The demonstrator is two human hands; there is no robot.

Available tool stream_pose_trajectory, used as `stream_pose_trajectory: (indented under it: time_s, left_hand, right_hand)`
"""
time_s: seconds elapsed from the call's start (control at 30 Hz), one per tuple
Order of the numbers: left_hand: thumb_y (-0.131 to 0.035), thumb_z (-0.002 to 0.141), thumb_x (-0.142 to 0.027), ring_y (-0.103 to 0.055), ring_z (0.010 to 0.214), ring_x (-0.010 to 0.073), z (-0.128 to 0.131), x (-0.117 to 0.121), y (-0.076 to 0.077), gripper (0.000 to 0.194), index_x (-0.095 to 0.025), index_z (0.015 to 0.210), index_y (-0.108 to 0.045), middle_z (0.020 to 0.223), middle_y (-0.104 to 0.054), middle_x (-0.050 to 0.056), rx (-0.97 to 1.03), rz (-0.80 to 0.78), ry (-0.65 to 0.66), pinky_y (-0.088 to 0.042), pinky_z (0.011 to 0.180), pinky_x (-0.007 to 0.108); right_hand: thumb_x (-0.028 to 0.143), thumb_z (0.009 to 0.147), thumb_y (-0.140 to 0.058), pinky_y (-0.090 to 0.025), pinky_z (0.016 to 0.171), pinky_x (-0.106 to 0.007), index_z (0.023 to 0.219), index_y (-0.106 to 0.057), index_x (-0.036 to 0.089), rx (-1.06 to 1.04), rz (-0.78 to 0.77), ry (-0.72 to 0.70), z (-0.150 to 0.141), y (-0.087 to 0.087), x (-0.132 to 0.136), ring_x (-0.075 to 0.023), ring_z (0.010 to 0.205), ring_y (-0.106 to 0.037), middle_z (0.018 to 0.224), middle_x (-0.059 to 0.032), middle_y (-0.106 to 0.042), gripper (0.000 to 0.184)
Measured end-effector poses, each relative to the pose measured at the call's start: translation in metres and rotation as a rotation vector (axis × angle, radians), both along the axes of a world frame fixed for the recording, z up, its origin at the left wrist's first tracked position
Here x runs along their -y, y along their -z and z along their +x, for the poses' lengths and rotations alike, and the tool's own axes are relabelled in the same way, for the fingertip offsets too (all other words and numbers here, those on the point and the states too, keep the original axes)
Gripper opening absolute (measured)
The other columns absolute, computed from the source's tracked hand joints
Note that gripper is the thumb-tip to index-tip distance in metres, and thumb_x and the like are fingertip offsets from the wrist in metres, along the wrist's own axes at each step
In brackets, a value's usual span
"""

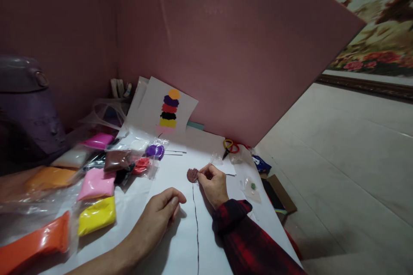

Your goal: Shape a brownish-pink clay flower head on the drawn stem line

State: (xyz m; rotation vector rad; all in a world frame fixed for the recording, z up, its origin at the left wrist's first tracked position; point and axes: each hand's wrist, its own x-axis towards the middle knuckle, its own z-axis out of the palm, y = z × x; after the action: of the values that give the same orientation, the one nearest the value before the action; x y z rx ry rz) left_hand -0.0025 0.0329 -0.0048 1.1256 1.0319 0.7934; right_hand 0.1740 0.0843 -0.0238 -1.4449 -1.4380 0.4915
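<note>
A flat brown clay disc (192, 175) lies on the white paper (176, 240), its surface roughened near the right edge. A thin dark wavy line (196, 219) runs from below it towards me. My right hand (213, 184), in a red and black checked sleeve, is closed in a pinch with its fingertips at the disc's right edge; whatever sits between them is hidden. My left hand (163, 209) rests lower left of the disc, fingers curled and thumb against the index finger. Its inner side is out of sight.
Several clay packets, including yellow (97, 216), pink (97, 184) and orange (38, 237), lie at left. A card with stacked coloured shapes (168, 111) leans against the pink panel (226, 51). Scissors (227, 146) and a small bag with green clay (253, 187) are at right.
</note>
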Motion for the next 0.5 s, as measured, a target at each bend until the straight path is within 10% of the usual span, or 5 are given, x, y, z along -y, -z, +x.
stream_pose_trajectory:
  time_s: [0.5]
  left_hand:
    - [-0.05,0.076,-0.049,-0.031,0.047,0.0092,-0.0005,-0.0002,0.0021,0.032,-0.018,0.082,-0.055,0.051,-0.039,-0.009,-0.017,0.014,0.043,-0.021,0.047,0.022]
  right_hand:
    - [0.019,0.066,-0.055,-0.036,0.051,-0.023,0.058,-0.055,0.018,0.029,0.035,0.036,0.0036,0.0013,-0.0012,-0.0106,0.048,-0.043,0.051,0.0055,-0.048,0.009]
